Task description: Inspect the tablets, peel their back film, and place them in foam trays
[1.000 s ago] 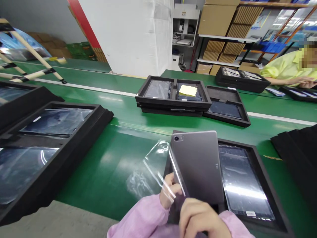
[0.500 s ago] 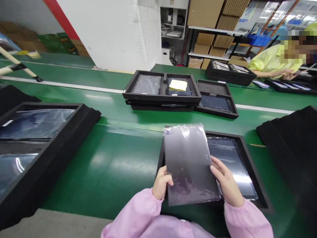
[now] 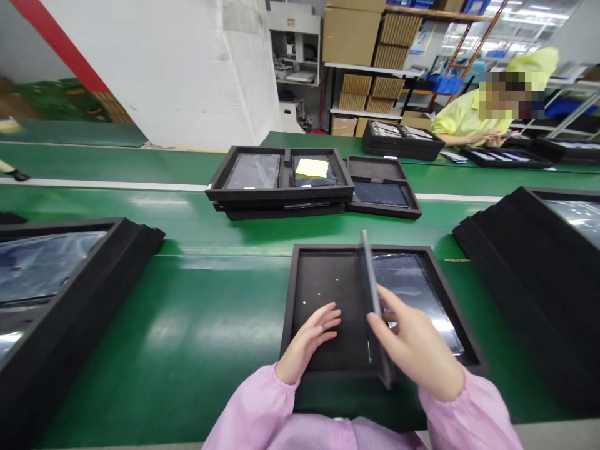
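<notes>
A grey tablet [image 3: 370,281] in clear film stands on edge, nearly upright, over the divider of the black foam tray [image 3: 300,250] right in front of me. My right hand [image 3: 417,350] grips its near edge. My left hand [image 3: 309,337] hovers with fingers spread over the tray's empty left compartment. The right compartment holds another bagged tablet [image 3: 412,287] lying flat.
A stack of foam trays [image 3: 281,190] with tablets and a yellow note [image 3: 312,167] sits further up the green belt [image 3: 187,312], a single tray [image 3: 382,190] beside it. More trays are at left [image 3: 70,275] and right [image 3: 529,250]. A person in yellow [image 3: 473,112] works at the back right.
The tablet was held flat, back up, in both hands; now it is turned onto its edge. My left hand has let go and opened. The view shifted to the right.
</notes>
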Demonstrator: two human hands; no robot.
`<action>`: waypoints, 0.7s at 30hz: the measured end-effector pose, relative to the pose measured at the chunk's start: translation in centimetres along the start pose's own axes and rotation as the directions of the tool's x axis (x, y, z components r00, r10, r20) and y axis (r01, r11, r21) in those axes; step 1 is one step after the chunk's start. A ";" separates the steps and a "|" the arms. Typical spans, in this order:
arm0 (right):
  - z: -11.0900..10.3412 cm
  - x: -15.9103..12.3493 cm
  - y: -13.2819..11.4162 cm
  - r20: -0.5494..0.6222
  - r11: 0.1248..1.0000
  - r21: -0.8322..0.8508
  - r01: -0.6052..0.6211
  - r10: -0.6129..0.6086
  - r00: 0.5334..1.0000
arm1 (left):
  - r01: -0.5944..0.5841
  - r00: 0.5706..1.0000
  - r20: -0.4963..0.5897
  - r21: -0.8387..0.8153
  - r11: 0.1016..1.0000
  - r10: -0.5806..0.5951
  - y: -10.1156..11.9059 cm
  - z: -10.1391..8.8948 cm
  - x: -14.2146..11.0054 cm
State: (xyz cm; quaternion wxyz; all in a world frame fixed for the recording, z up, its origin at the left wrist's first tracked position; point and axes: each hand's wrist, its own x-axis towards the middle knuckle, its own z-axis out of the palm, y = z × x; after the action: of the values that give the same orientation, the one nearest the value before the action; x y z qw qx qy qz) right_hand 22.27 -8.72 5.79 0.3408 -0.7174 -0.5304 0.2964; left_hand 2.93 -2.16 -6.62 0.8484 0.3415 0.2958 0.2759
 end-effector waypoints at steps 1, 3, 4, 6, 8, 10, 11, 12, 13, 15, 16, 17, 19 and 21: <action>0.4 -0.1 -0.2 0.040 0.998 0.037 0.048 -0.049 0.998 | -0.010 1.000 -0.023 -0.026 1.000 0.009 0.2 0.1 -0.2; 0.6 -0.1 0.1 0.075 0.983 0.150 0.106 -0.118 0.990 | -0.033 0.991 -0.135 -0.076 0.997 0.023 0.8 0.2 -0.5; 0.3 0.0 0.7 0.061 0.977 0.188 0.102 -0.115 0.991 | -0.039 0.979 -0.205 -0.089 0.995 0.020 1.1 0.3 -0.7; -0.9 0.4 3.0 -0.053 0.981 0.191 0.034 -0.024 0.998 | -0.030 0.945 -0.326 -0.071 0.997 0.005 1.5 0.3 -0.9; -2.6 1.0 6.3 -0.225 0.987 0.123 -0.103 0.129 0.966 | -0.005 0.913 -0.408 0.020 1.000 0.012 1.4 0.3 -0.9; -4.1 1.7 10.1 -0.459 0.953 -0.009 -0.304 0.266 0.848 | -0.003 0.884 -0.457 0.198 0.980 0.095 0.6 0.3 -0.6; -4.7 1.9 11.8 -0.512 0.933 -0.027 -0.360 0.297 0.806 | -0.001 0.870 -0.468 0.310 0.951 0.153 0.1 0.4 -0.5; -5.2 2.0 13.3 -0.550 0.914 -0.034 -0.405 0.322 0.771 | 0.001 0.857 -0.467 0.425 0.905 0.219 -0.4 0.5 -0.4; -5.4 2.0 14.6 -0.569 0.899 -0.032 -0.437 0.343 0.747 | 0.000 0.843 -0.453 0.538 0.843 0.289 -0.8 0.6 -0.3; -5.7 1.9 16.5 -0.572 0.885 -0.010 -0.465 0.377 0.729 | -0.013 0.798 -0.401 0.734 0.679 0.449 -1.5 0.9 -0.4; -5.7 1.7 17.1 -0.568 0.884 0.003 -0.468 0.387 0.727 | -0.022 0.762 -0.363 0.813 0.582 0.536 -1.6 0.9 -0.6; -5.6 1.6 17.6 -0.562 0.886 0.016 -0.463 0.391 0.729 | -0.018 0.723 -0.322 0.876 0.482 0.612 -1.6 0.8 -0.8; -5.7 1.2 18.0 -0.551 0.901 0.045 -0.431 0.383 0.742 | 0.063 0.653 -0.284 0.944 0.323 0.702 -1.2 0.2 -1.3; -5.8 0.5 18.1 -0.542 0.925 0.073 -0.373 0.351 0.763 | 0.202 0.633 -0.322 0.947 0.251 0.704 -0.7 -1.1 -1.7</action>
State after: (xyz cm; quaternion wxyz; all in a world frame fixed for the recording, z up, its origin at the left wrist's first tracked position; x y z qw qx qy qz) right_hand 37.10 -12.92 -5.29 0.3999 -0.8668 -0.2684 0.1294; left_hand 1.24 -3.28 -7.26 0.2203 0.6780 0.6320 0.3040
